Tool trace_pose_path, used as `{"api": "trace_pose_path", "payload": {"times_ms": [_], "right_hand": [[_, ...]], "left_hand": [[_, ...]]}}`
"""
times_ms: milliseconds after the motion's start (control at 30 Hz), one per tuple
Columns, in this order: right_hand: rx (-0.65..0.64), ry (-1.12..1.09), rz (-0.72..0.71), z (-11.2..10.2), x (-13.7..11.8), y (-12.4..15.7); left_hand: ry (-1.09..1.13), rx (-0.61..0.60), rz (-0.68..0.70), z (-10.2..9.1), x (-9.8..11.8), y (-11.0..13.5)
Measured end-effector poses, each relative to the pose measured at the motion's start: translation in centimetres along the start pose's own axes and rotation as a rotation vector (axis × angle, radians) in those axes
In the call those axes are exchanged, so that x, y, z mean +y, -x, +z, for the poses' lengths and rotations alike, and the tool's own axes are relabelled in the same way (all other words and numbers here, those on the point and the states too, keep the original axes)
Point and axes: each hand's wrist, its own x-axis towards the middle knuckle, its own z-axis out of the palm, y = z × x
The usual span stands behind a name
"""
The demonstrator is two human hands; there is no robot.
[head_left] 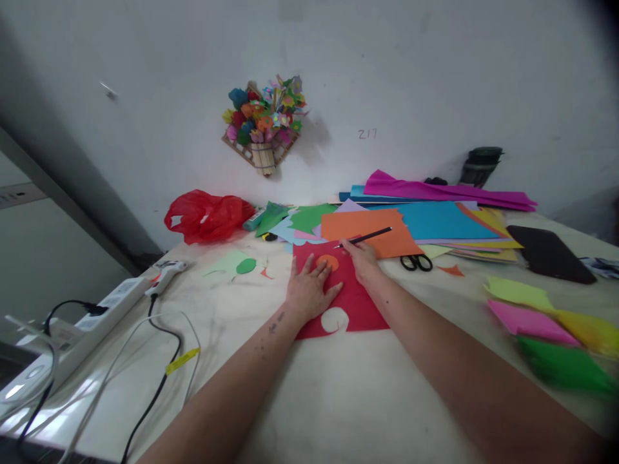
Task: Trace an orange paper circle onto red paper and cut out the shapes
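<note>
My left hand point(308, 288) lies flat with fingers spread on a red paper sheet point(358, 303), fingertips touching a small orange paper circle point(328, 261) that rests on the sheet. My right hand point(361, 258) is closed around a dark pencil point(367, 236), its tip touching the red sheet next to the circle. A round hole point(334, 319) is cut out of the red sheet near its front edge.
An orange sheet point(367, 229) and a stack of coloured papers point(449, 219) lie behind. Black scissors point(416, 261), a black phone point(549, 252), a red plastic bag point(206, 216), a green oval cutout point(245, 265), a glue gun point(167, 274), a power strip point(111, 303) with cables, and paper leaves point(546, 322) surround them.
</note>
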Motion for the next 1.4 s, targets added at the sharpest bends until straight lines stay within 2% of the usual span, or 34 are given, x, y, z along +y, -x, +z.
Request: {"api": "trace_pose_path", "payload": {"times_ms": [367,567,767,1067,1400], "right_hand": [[0.036,-0.089,0.030,0.1,-1.0,0.5],[0.061,-0.123,0.067,-0.1,-1.3,0.2],[0.047,-0.133,0.051,-0.2,-1.3,0.2],[-0.132,0.037,0.013,0.1,-1.3,1.1],[-0.051,0.005,0.018,0.1,-1.5,1.2]], "left_hand": [[0.019,0.000,0.000,-0.1,0.0,0.0],[0.077,-0.081,-0.048,-0.1,-0.5,-0.1],[0.119,-0.075,-0.132,0.2,-1.2,-0.2],[0.098,-0.100,-0.130,0.4,-1.2,-0.1],[0.044,-0.106,-0.149,0.4,-1.1,-0.1]]}}
